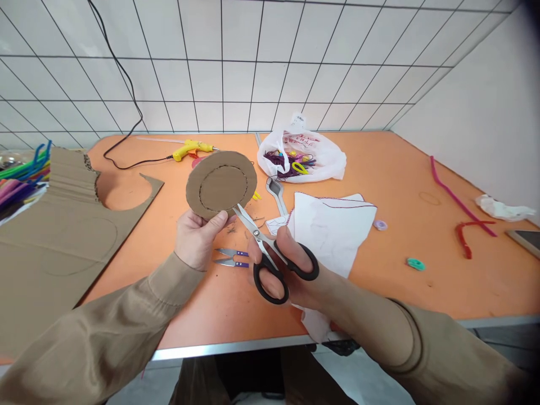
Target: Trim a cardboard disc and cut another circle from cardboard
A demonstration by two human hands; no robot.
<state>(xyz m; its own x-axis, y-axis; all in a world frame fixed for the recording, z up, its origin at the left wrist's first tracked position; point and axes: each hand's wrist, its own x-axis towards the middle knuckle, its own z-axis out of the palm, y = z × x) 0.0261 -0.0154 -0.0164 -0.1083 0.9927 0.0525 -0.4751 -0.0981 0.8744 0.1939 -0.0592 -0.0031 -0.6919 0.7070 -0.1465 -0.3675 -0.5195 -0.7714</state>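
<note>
My left hand grips a round cardboard disc by its lower edge, thumb on the front face. A smaller circle is marked inside the disc, its line dark and partly cut-looking. In my right hand is a pair of scissors with black handles, fingers through the loops. The blades are slightly apart, and their tips meet the lower right of the marked circle; whether they pierce the board I cannot tell. Purple-handled thread snips lie on the table below the disc.
A large cut cardboard sheet covers the left side, with pipe cleaners on it. Behind are a yellow glue gun with its cord and a white plastic bag. White cloth lies to the right, beyond it red pipe cleaners.
</note>
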